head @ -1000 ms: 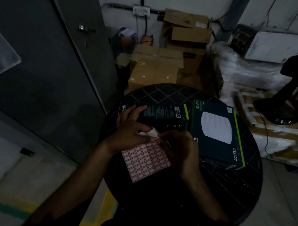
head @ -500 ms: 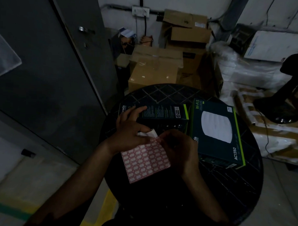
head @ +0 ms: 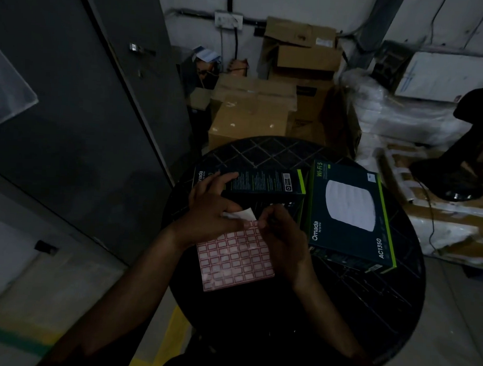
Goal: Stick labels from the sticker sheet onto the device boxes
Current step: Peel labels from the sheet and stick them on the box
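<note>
Dim round table [head: 367,313], sticker sheet [head: 234,260] corner pinched between both hands' fingers [head: 233,224]

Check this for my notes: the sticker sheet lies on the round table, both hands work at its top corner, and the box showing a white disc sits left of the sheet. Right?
Not quite. The head view shows the box with the white disc right of the sheet, not left. The rest holds: the sheet lies on the round table, and the left hand and right hand work at its top corner.
</note>
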### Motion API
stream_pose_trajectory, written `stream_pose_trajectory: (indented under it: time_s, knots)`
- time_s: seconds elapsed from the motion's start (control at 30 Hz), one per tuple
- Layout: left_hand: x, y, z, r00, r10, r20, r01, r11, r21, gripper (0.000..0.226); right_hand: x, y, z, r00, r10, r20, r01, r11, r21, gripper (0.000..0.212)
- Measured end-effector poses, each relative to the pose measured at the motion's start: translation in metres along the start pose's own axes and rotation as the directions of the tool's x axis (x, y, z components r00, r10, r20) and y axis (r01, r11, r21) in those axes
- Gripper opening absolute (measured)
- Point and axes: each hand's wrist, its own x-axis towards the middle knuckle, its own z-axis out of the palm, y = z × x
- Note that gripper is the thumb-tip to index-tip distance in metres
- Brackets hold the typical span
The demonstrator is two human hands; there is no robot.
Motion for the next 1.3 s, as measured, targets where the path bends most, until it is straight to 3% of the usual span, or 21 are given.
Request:
stream_pose_trajectory:
  time_s: [0.23,0.43,0.57,0.63,0.73,0.8,0.9,1.03,1.23,1.3]
  knots:
    - [-0.003,0.004,-0.005,0.999,-0.025,0.046,0.027,0.999,-0.047,0.005,-0.001,0.005,0.002,0.996,-0.064,0.061,0.053,0.984,0.169,0.011]
    - [0.000,-0.003,-0.003,0.999,-0.008,0.051,0.008,1.000,-0.001,0.007,0.000,0.009,0.002,0.994,-0.093,0.062,0.057,0.897,0.438,0.015]
    - [0.002,-0.003,-0.003,0.998,-0.015,0.067,0.013,0.999,0.032,0.008,0.006,0.015,-0.015,1.000,0.002,0.024,-0.011,0.921,0.389,0.009]
    - [0.002,-0.002,-0.004,0.997,-0.001,0.083,-0.001,1.000,0.024,0.006,0.011,0.022,-0.023,0.996,0.051,0.079,-0.077,0.929,0.362,0.023]
    - [0.003,-0.003,-0.003,0.997,0.009,0.081,-0.009,1.000,-0.003,0.012,0.013,0.031,-0.029,0.976,0.079,0.202,-0.162,0.883,0.441,0.062]
    - [0.003,-0.005,-0.001,0.998,0.030,0.062,-0.032,0.999,0.035,0.029,0.012,0.039,-0.029,0.979,0.094,0.182,-0.170,0.870,0.464,0.077]
    - [0.002,-0.006,0.008,0.998,0.059,-0.038,-0.054,0.991,0.123,0.041,0.012,0.065,-0.025,0.991,0.122,0.062,-0.136,0.927,0.351,0.082]
    - [0.001,-0.001,0.018,0.970,0.045,-0.240,-0.011,0.990,0.141,0.030,0.001,0.123,-0.018,0.983,0.168,-0.072,-0.158,0.979,0.132,0.075]
    - [-0.003,-0.004,0.023,0.958,0.087,-0.273,-0.015,0.967,0.256,0.040,-0.024,0.209,-0.014,0.930,0.348,-0.117,-0.358,0.930,-0.086,0.071]
    - [-0.002,-0.005,0.025,0.950,0.087,-0.299,-0.009,0.967,0.255,0.045,-0.029,0.223,-0.013,0.944,0.300,-0.136,-0.323,0.925,-0.201,0.075]
